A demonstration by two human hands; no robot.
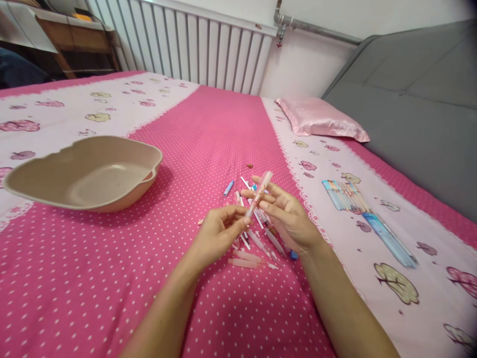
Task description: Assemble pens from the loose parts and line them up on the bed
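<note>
Both hands hold one slim pink pen barrel point(260, 191) tilted above the bed. My left hand point(219, 232) pinches its lower end with curled fingers. My right hand point(286, 214) grips the middle of the barrel between thumb and fingers, the other fingers spread. Under the hands lies a scatter of several loose pen parts point(253, 246), clear and pink tubes, refills and small caps. A small blue cap point(228, 188) lies a little to the left of that pile.
A beige shallow basin point(85, 174) stands on the pink dotted bedsheet point(208, 129) at the left. Two bundles of blue pens point(368, 219) lie at the right. A pink pillow point(320, 119) and grey headboard point(417, 99) are behind; a radiator point(194, 44) lines the far wall.
</note>
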